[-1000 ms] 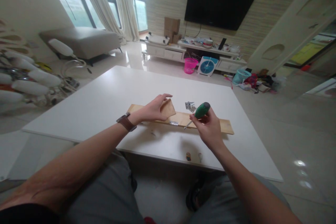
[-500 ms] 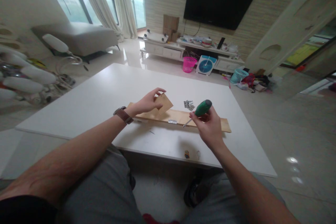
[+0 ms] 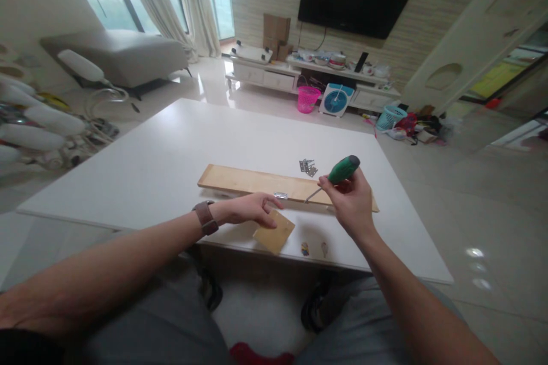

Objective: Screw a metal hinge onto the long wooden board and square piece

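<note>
My left hand grips a small square wooden piece between thumb and fingers, near the table's front edge. Wrapped round the green handle of a screwdriver is my right hand; the tip points down and left, close to the front edge of a long wooden board. A silver hinge sits on that board's front edge, between my two hands. Behind the board lies a small pile of hinges and screws. My right hand hides part of the board's right end.
The white table bears all of this. Two small items, one a yellow-and-blue figure and one a pale piece, lie near its front edge. Beyond stand a pink basket and a blue fan.
My left hand has brought the square wooden piece from above the board toward me, in front of it. My right hand with the screwdriver has shifted slightly right.
</note>
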Action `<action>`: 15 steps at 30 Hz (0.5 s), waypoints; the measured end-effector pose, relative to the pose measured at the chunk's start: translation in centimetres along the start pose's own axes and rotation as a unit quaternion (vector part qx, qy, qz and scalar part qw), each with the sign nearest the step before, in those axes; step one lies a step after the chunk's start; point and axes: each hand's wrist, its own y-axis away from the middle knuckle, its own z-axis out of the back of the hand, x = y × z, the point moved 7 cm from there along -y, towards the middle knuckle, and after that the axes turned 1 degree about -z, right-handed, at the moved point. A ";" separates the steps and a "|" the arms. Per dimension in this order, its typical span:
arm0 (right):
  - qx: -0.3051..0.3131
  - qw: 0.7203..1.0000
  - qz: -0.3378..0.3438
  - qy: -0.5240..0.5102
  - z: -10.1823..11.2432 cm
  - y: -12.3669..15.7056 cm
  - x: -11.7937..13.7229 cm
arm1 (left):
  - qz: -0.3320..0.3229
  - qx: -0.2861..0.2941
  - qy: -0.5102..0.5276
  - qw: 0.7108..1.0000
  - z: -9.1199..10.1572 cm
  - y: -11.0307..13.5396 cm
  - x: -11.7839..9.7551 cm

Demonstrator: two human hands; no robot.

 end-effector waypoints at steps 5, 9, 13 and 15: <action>-0.004 1.000 0.002 0.003 -0.1 -0.1 -0.1 | -0.019 -0.115 0.068 0.991 -0.2 0.1 3.0; -0.001 1.000 -0.002 0.001 -0.3 -0.1 0.0 | -0.031 -0.177 0.124 0.976 0.2 0.5 4.7; 0.004 1.000 0.001 0.000 -0.6 -0.1 0.3 | -0.050 -0.183 0.145 0.971 0.2 0.8 5.2; 0.004 1.000 0.002 0.004 -0.8 -0.2 0.4 | -0.057 -0.181 0.142 0.971 0.1 0.8 5.2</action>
